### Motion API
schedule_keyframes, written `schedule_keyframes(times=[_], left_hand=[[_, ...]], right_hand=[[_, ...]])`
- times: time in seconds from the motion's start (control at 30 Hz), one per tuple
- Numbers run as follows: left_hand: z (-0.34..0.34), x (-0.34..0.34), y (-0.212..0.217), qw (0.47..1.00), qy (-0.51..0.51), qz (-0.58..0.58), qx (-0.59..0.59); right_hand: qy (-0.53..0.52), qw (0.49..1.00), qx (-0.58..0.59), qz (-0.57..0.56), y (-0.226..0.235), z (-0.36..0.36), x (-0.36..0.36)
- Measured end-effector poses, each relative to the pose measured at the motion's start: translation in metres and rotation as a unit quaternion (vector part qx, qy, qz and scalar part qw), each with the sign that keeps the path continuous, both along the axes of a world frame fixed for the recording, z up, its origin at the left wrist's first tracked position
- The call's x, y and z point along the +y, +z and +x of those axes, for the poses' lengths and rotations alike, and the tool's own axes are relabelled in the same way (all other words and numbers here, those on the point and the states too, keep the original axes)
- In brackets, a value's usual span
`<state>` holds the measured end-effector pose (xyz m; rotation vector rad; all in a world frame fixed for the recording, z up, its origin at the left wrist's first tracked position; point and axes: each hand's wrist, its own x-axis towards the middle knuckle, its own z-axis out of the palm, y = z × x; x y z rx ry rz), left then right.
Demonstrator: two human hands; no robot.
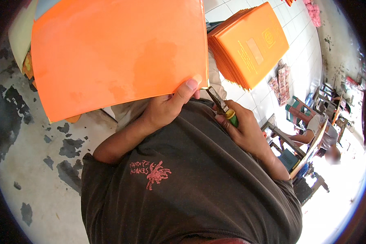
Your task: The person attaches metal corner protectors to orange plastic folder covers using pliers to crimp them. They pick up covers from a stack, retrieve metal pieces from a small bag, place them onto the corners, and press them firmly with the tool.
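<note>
A large glossy orange folder cover fills the upper left, with a few darker damp-looking patches on it. My left hand grips its near edge close to the right corner, thumb on top and the other fingers mostly hidden beneath. In my right hand is a pair of pliers with green and yellow handles. The jaw tips reach that same corner; whether they pinch the material is too small to tell. Just right of the cover lies a thick stack of orange folders with gold print.
White tiles run behind the stack, where bundled brownish packets lie. To the left is a grey floor with dark worn patches. Farther right, another person is beside wooden benches. Pink material sits at the far wall.
</note>
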<state>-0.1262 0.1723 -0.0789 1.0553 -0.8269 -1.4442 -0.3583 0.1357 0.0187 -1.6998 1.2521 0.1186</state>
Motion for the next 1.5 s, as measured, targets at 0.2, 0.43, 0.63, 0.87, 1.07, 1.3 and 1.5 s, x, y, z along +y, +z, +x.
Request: schedule_keyframes(times=[0.2, 0.43, 0.63, 0.87, 1.07, 1.3, 1.5], left_hand=[[0.0, 0.0, -0.001, 1.0, -0.015, -0.021, -0.005], [0.003, 0.002, -0.006, 0.998, -0.04, -0.047, -0.032], [0.001, 0.0, -0.005, 0.998, -0.048, -0.026, -0.008], [-0.004, 0.002, -0.007, 1.0, -0.019, -0.007, 0.0], [0.004, 0.002, -0.003, 0.998, -0.067, -0.006, 0.018], [0.002, 0.002, -0.003, 0.998, -0.056, -0.012, 0.035], [0.001, 0.002, -0.002, 0.999, -0.042, -0.009, 0.023]], right_hand=[[-0.004, 1.0, -0.013, -0.013, -0.001, -0.001, 0.0], [0.002, 1.0, 0.0, -0.009, -0.001, -0.001, -0.003], [0.026, 0.999, -0.015, -0.028, -0.006, -0.003, -0.008], [0.006, 1.0, -0.018, 0.0, -0.015, -0.003, -0.006], [-0.018, 1.0, -0.014, 0.021, -0.02, -0.001, -0.001], [-0.028, 0.999, -0.013, 0.027, -0.02, -0.002, 0.001], [-0.024, 1.0, -0.002, 0.018, -0.014, 0.003, 0.0]])
